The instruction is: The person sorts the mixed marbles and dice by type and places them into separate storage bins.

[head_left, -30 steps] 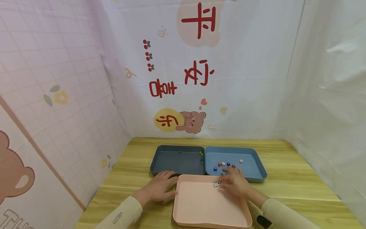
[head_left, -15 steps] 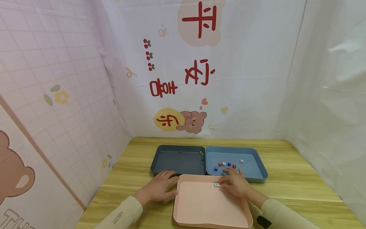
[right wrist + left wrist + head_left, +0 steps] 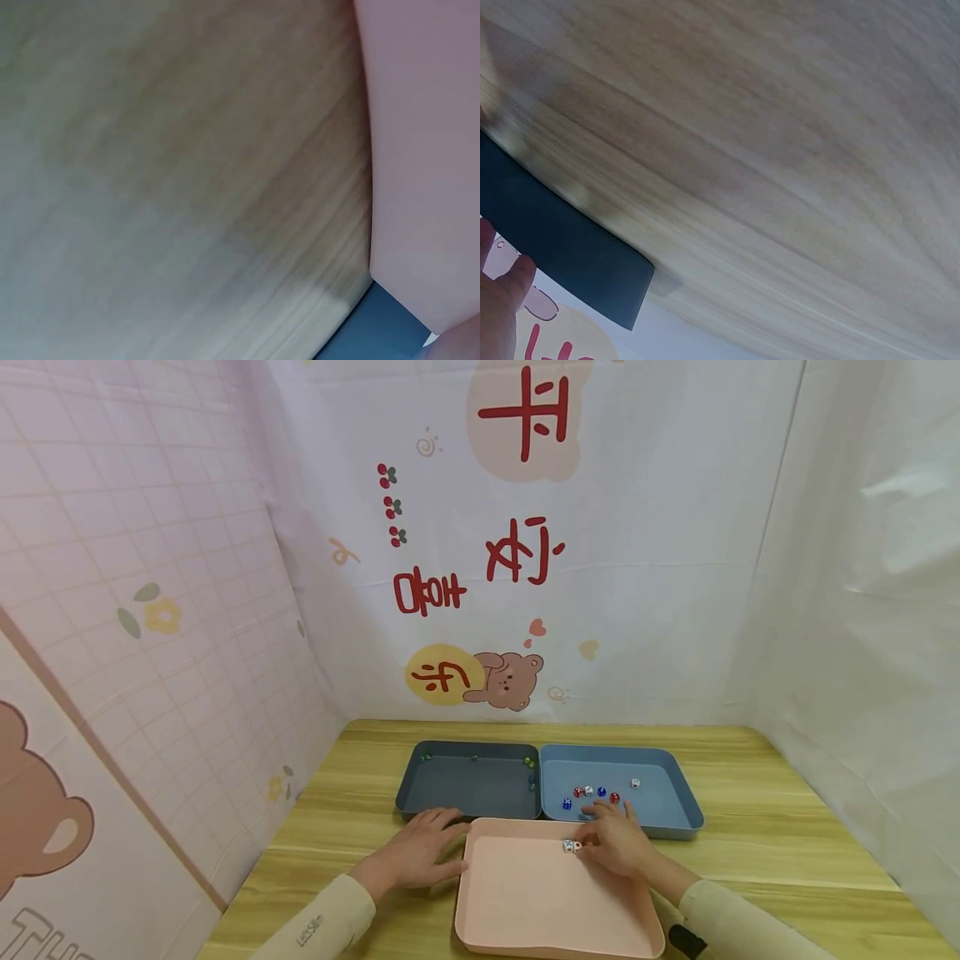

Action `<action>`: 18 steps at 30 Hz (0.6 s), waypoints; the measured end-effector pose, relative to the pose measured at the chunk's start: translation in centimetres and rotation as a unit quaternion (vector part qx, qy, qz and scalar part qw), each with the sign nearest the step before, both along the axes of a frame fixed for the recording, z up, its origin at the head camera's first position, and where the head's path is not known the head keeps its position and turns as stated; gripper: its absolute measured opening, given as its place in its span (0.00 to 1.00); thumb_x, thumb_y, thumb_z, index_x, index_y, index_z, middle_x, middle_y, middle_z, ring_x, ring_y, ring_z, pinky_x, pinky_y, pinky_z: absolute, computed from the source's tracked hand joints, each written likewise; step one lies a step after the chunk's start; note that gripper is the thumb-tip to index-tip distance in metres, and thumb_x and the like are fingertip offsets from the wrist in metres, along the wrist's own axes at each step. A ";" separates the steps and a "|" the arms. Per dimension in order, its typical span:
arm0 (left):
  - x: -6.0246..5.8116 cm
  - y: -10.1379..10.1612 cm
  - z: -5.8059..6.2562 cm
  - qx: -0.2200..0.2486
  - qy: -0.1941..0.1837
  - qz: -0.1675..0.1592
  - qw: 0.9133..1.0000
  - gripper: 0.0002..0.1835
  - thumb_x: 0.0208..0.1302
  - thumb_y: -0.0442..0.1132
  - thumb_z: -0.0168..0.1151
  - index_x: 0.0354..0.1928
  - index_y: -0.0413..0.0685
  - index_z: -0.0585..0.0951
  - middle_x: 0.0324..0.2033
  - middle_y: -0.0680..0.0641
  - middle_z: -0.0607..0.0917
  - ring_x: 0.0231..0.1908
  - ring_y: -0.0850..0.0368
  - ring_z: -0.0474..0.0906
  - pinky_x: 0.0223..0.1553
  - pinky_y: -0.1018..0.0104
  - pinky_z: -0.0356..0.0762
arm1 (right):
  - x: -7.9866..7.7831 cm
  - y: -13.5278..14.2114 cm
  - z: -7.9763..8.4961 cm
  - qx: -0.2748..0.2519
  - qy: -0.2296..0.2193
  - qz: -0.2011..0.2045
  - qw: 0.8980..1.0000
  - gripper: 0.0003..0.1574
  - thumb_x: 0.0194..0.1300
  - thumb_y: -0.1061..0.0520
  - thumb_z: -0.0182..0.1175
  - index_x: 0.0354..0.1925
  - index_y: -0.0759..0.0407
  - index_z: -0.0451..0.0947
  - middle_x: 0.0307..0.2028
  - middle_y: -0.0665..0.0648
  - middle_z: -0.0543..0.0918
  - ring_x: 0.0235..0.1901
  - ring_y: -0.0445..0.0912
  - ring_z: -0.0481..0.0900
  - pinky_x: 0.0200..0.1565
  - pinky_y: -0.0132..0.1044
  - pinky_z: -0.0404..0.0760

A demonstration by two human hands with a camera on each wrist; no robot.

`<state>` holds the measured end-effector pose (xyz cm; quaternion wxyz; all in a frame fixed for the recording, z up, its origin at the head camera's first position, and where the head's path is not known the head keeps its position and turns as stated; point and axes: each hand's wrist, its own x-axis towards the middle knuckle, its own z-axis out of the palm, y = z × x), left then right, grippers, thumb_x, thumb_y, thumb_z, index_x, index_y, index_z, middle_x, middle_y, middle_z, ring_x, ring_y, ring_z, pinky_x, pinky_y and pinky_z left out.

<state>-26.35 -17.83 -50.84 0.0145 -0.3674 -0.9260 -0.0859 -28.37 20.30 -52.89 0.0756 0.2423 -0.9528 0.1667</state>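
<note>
In the head view, a pink tray (image 3: pixel 525 910) lies at the front with two white dice inside near its far edge. My right hand (image 3: pixel 618 843) reaches over the tray's far right corner. Thumb and index finger pinch the right-hand white die (image 3: pixel 577 847), partly covering it. Right beside it sits the other white die (image 3: pixel 567 846). My left hand (image 3: pixel 420 852) rests at the tray's left rim, fingers spread and fairly straight, holding nothing. Only a few fingers (image 3: pixel 510 285) of it appear in the left wrist view. The right wrist view shows mostly table and the pink tray's outer wall (image 3: pixel 420 150).
Behind the pink tray stands a dark grey tray (image 3: pixel 465 785) with several small green and bluish pieces near its edges. Next to it, a blue tray (image 3: pixel 660 802) holds several red, blue and white dice. All stand on a wood-grain table (image 3: pixel 780 860), with printed cloth around.
The right fingers have shifted slightly, and the right-hand white die has moved a little down and right, now level beside the other. My left hand stays in place.
</note>
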 end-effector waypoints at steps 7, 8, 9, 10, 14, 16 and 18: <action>0.0 0.1 0.0 -0.006 0.002 0.005 1.000 0.32 0.73 0.60 0.50 0.71 0.51 0.70 0.69 0.39 0.67 0.68 0.40 0.62 0.67 0.40 0.59 | 0.1 0.1 0.1 -0.008 0.008 0.001 1.000 0.04 0.54 0.52 0.74 0.30 0.42 0.88 0.57 0.63 0.80 0.66 0.67 0.65 0.62 0.78 0.45; 0.0 0.2 0.0 -0.007 0.001 0.006 1.000 0.32 0.73 0.61 0.50 0.71 0.52 0.70 0.69 0.40 0.67 0.68 0.40 0.62 0.67 0.40 0.59 | 0.1 0.2 0.2 -0.011 0.008 0.001 1.000 0.04 0.55 0.52 0.74 0.30 0.42 0.88 0.58 0.63 0.80 0.66 0.67 0.65 0.62 0.78 0.45; 0.0 0.2 0.1 -0.007 0.002 0.006 1.000 0.32 0.73 0.61 0.50 0.71 0.52 0.70 0.69 0.40 0.67 0.68 0.40 0.62 0.67 0.40 0.59 | 0.1 0.2 0.3 -0.013 0.009 0.002 1.000 0.04 0.55 0.53 0.73 0.30 0.43 0.88 0.58 0.63 0.80 0.66 0.67 0.65 0.62 0.78 0.45; 0.0 0.2 0.1 -0.007 0.001 0.007 1.000 0.32 0.72 0.61 0.51 0.71 0.52 0.70 0.69 0.40 0.67 0.68 0.40 0.62 0.67 0.40 0.59 | 0.1 0.3 0.4 -0.016 0.009 0.003 1.000 0.04 0.55 0.54 0.73 0.31 0.43 0.88 0.58 0.63 0.79 0.66 0.67 0.65 0.62 0.78 0.44; 0.1 0.2 0.1 -0.011 -0.002 0.012 1.000 0.32 0.72 0.61 0.50 0.71 0.52 0.69 0.70 0.41 0.66 0.68 0.40 0.62 0.67 0.40 0.58 | 0.0 0.5 0.8 -0.021 0.010 0.007 1.000 0.04 0.56 0.55 0.73 0.32 0.44 0.89 0.58 0.63 0.79 0.65 0.67 0.65 0.62 0.78 0.44; 0.1 0.2 0.1 -0.014 -0.005 0.014 1.000 0.33 0.73 0.62 0.50 0.72 0.53 0.69 0.70 0.41 0.66 0.69 0.41 0.61 0.68 0.41 0.58 | 0.0 0.7 1.0 -0.024 0.012 0.012 1.000 0.04 0.56 0.54 0.73 0.33 0.44 0.89 0.58 0.63 0.79 0.65 0.67 0.66 0.62 0.78 0.44; 0.1 0.2 0.1 -0.015 -0.009 0.016 1.000 0.33 0.73 0.62 0.49 0.72 0.53 0.69 0.70 0.42 0.65 0.69 0.41 0.61 0.68 0.41 0.57 | -0.1 0.8 1.1 -0.029 0.015 0.016 0.999 0.04 0.57 0.54 0.72 0.33 0.45 0.89 0.59 0.64 0.78 0.65 0.68 0.66 0.62 0.77 0.44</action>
